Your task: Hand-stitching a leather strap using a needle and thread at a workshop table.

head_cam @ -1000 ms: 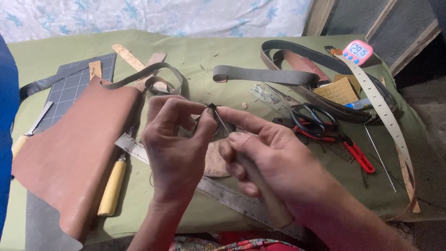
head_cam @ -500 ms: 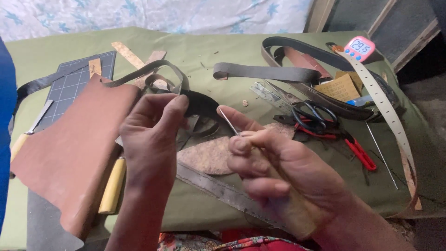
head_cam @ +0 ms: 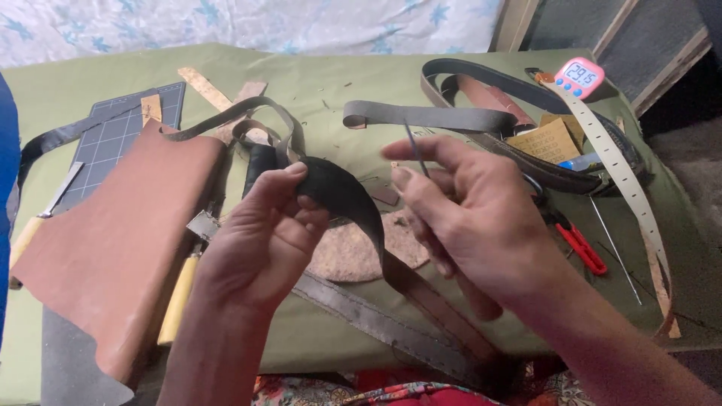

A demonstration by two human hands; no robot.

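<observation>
Nearest, the left hand pinches a dark strap over the table. Beside it, the right hand grips an awl, point up. Under them lie a ruler and brown leather. Further back sits a pink timer.

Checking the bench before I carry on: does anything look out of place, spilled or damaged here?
Mostly ordinary work clutter. Small scraps lie scattered on the green cloth, and the brown leather sheet hangs over the near table edge. The left hand grips a dark strap; the right hand holds a thin awl.
</observation>
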